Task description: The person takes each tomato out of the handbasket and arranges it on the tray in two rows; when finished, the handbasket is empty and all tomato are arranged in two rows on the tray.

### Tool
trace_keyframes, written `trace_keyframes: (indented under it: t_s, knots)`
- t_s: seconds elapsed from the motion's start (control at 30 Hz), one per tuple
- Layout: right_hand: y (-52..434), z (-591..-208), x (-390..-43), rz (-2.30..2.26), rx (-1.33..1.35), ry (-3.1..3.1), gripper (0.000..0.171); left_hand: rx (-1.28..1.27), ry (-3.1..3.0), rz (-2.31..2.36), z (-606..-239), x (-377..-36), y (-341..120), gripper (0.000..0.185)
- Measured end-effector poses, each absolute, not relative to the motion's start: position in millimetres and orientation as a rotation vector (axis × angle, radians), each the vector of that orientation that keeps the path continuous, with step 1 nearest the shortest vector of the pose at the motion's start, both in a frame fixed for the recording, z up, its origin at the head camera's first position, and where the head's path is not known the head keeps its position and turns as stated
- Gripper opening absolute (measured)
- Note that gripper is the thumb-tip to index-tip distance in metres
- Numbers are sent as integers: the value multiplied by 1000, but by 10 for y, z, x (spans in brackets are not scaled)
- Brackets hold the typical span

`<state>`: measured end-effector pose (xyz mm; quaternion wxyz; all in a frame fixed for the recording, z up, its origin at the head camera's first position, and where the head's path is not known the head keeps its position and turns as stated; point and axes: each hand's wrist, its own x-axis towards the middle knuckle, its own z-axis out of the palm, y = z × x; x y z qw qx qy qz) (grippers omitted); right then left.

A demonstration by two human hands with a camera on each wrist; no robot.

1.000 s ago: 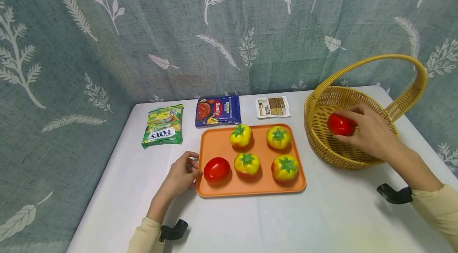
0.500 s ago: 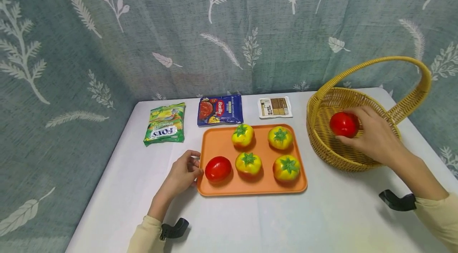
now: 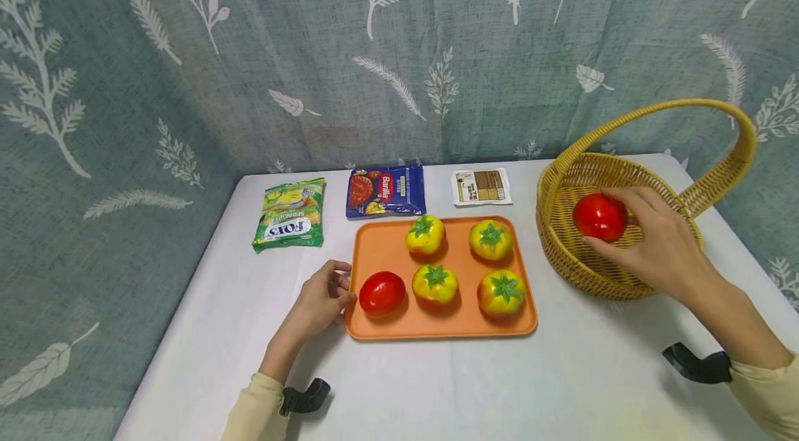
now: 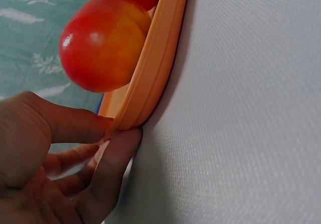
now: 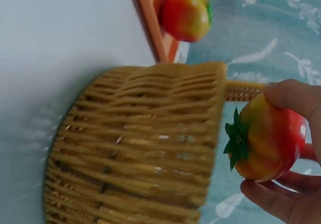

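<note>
My right hand [image 3: 664,236] grips a glossy tomato [image 3: 600,217] between thumb and fingers, its red underside up in the head view. In the right wrist view this tomato [image 5: 266,138] hangs above the rim of the wicker basket [image 5: 135,148], green leaves pointing toward the basket. At the left, my left hand [image 3: 318,299] pinches the edge of the orange tray [image 3: 374,240]; the left wrist view shows thumb and finger on its rim [image 4: 145,91]. On the tray lie a red-side-up tomato [image 3: 382,293] and several yellow-topped tomatoes [image 3: 435,283] with green leaves.
Behind the tray lie a green candy bag [image 3: 290,213], a blue sauce pouch [image 3: 385,191] and a small white-and-brown packet [image 3: 481,187]. The basket's tall handle [image 3: 662,105] arches over its opening. A patterned curtain [image 3: 399,46] hangs behind the white table [image 3: 499,385].
The head view has shifted slightly. The tomato in my right hand looks a little larger and stays over the basket. My left hand keeps its hold on the tray.
</note>
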<state>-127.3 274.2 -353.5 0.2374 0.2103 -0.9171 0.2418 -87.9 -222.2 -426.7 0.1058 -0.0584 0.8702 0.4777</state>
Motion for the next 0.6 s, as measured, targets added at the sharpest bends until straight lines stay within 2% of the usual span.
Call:
trace_keyframes:
  t_s: [0.6]
  knots:
    - [2443,-3279,-1049,649,747,-2438,77,-186,2558,1407,-4293,-866,-2227,47]
